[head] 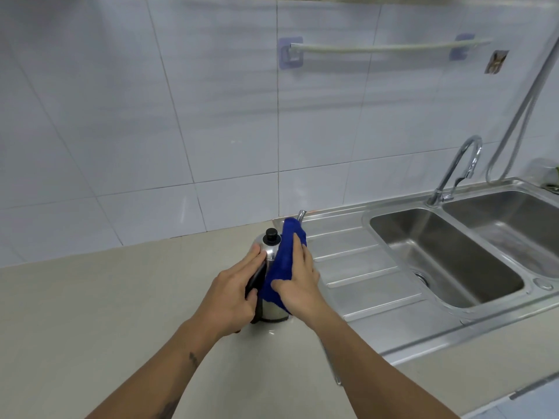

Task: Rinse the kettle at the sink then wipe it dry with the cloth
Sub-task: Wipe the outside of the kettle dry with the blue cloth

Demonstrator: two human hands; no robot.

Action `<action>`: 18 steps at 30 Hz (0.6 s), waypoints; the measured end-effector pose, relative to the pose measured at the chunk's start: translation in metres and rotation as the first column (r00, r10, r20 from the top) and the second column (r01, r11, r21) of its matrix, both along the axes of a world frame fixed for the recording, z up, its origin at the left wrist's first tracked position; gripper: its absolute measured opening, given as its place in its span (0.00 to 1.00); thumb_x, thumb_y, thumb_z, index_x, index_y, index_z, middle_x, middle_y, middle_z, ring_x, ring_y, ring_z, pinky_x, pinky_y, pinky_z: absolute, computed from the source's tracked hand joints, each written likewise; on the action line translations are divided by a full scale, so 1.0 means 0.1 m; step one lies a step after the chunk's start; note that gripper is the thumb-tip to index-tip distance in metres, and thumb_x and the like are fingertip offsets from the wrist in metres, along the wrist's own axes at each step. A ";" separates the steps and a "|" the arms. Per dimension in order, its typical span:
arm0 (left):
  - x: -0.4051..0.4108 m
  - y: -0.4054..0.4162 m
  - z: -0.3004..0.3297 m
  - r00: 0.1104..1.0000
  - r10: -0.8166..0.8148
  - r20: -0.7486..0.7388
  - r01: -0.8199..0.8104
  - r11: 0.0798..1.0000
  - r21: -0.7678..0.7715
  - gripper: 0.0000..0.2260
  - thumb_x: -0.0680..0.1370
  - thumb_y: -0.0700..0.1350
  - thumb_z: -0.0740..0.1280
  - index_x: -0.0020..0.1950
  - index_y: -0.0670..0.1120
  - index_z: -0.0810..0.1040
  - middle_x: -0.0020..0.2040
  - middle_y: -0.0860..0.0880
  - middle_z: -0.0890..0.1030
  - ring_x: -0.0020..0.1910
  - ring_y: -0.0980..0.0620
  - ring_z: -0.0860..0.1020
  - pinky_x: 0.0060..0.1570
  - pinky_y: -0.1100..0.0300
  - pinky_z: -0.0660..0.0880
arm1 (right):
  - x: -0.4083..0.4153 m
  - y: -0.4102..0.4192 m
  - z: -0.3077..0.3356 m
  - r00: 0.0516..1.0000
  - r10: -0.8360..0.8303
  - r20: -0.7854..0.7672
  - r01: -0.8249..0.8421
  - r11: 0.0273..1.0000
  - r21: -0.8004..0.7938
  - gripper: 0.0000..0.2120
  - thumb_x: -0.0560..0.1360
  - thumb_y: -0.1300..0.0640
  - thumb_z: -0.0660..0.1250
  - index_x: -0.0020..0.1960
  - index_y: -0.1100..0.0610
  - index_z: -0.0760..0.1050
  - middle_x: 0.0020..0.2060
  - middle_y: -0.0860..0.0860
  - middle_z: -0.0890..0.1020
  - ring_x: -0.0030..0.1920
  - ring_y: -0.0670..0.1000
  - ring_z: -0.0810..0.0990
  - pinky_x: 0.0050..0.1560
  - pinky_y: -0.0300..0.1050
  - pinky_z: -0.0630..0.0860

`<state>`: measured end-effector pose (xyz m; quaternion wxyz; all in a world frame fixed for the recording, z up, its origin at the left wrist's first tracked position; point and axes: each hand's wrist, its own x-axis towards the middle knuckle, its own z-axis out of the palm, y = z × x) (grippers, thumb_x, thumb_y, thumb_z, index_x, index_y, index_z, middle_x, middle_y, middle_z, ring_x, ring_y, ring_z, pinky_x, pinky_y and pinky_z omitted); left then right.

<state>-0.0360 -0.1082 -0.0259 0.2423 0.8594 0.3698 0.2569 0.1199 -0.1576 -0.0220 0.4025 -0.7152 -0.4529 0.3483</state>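
A shiny steel kettle [271, 309] with a black lid knob stands upright on the beige counter, just left of the sink's draining board. My left hand [234, 293] grips its black handle on the left side. My right hand [298, 285] presses a blue cloth [284, 261] flat against the kettle's right side and top. The cloth covers most of the body; the spout tip pokes out above it.
A steel double sink [447, 255] with a ribbed draining board [360, 270] lies to the right. A curved tap [459, 167] rises behind it, with a hose running up the wall. A towel rail [381, 49] is fixed to the white tiles. Beige counter [106, 313] spreads to the left.
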 end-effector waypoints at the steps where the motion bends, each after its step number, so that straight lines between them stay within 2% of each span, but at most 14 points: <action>1: 0.00 0.01 0.01 1.000 -0.007 -0.003 0.007 1.000 0.003 0.36 0.73 0.33 0.66 0.77 0.54 0.60 0.78 0.61 0.58 0.74 0.63 0.61 0.66 0.79 0.56 | 0.00 -0.01 0.00 0.998 0.002 0.056 -0.004 1.000 0.018 0.47 0.74 0.62 0.65 0.80 0.40 0.41 0.79 0.43 0.48 0.74 0.58 0.54 0.72 0.52 0.62; 3: 0.02 0.01 0.02 1.000 -0.025 -0.013 0.025 1.000 -0.001 0.36 0.73 0.34 0.67 0.78 0.54 0.60 0.77 0.62 0.57 0.74 0.63 0.61 0.66 0.78 0.57 | 0.04 -0.03 -0.04 0.993 -0.006 0.119 -0.002 0.998 0.061 0.45 0.77 0.60 0.65 0.80 0.38 0.40 0.80 0.44 0.48 0.75 0.58 0.53 0.73 0.54 0.60; 5: 0.06 -0.02 0.03 0.999 -0.040 -0.005 0.040 0.999 -0.009 0.36 0.74 0.34 0.66 0.78 0.55 0.60 0.77 0.63 0.57 0.74 0.64 0.61 0.65 0.78 0.58 | 0.13 -0.05 -0.09 0.993 -0.037 0.111 0.028 0.996 0.084 0.42 0.78 0.58 0.64 0.80 0.37 0.41 0.79 0.44 0.52 0.73 0.58 0.57 0.74 0.56 0.59; 8: 0.12 -0.06 0.06 0.999 -0.029 0.030 0.029 0.999 -0.018 0.36 0.74 0.33 0.65 0.77 0.57 0.59 0.77 0.63 0.58 0.71 0.65 0.63 0.65 0.75 0.64 | 0.26 -0.08 -0.14 0.998 -0.059 -0.009 0.059 0.996 0.070 0.39 0.77 0.56 0.64 0.79 0.34 0.46 0.76 0.43 0.59 0.71 0.56 0.61 0.75 0.58 0.61; 10: 0.14 -0.07 0.06 0.999 -0.010 0.034 0.011 1.000 -0.023 0.36 0.74 0.34 0.65 0.77 0.58 0.59 0.77 0.63 0.58 0.68 0.67 0.65 0.64 0.70 0.68 | 0.34 -0.10 -0.26 0.990 -0.054 -0.127 0.063 0.996 0.070 0.38 0.75 0.56 0.64 0.77 0.31 0.52 0.73 0.44 0.65 0.71 0.53 0.67 0.73 0.61 0.66; 12: 0.14 -0.08 0.05 1.000 -0.001 0.024 0.002 1.000 -0.018 0.36 0.75 0.34 0.65 0.77 0.59 0.58 0.77 0.65 0.57 0.65 0.68 0.65 0.62 0.71 0.69 | 0.38 -0.13 -0.42 0.979 -0.058 -0.196 0.073 0.995 0.070 0.37 0.73 0.59 0.63 0.75 0.32 0.57 0.69 0.46 0.72 0.68 0.51 0.74 0.70 0.60 0.71; 14: 0.14 -0.08 0.03 1.000 -0.009 0.026 0.009 1.000 -0.009 0.36 0.75 0.34 0.65 0.77 0.60 0.57 0.77 0.65 0.57 0.66 0.70 0.63 0.62 0.75 0.66 | 0.39 -0.16 -0.56 0.975 -0.085 -0.205 0.101 0.992 0.068 0.36 0.73 0.64 0.61 0.75 0.37 0.61 0.65 0.47 0.76 0.65 0.50 0.77 0.68 0.59 0.75; 16: 0.13 -0.07 0.01 0.999 -0.023 0.028 0.023 1.000 0.005 0.37 0.74 0.34 0.65 0.77 0.60 0.58 0.77 0.65 0.58 0.69 0.69 0.61 0.63 0.78 0.62 | 0.28 -0.22 -0.47 0.979 -0.127 -0.161 0.141 0.987 0.078 0.35 0.74 0.65 0.61 0.76 0.39 0.61 0.65 0.47 0.75 0.65 0.51 0.77 0.67 0.57 0.75; 18: 0.13 -0.05 0.00 0.999 -0.025 0.046 0.024 1.000 0.012 0.36 0.74 0.33 0.64 0.76 0.59 0.60 0.77 0.64 0.59 0.71 0.67 0.62 0.65 0.76 0.62 | 0.19 -0.24 -0.33 0.989 -0.142 -0.048 0.146 0.984 0.097 0.37 0.77 0.64 0.62 0.80 0.41 0.53 0.69 0.46 0.68 0.68 0.51 0.70 0.70 0.53 0.72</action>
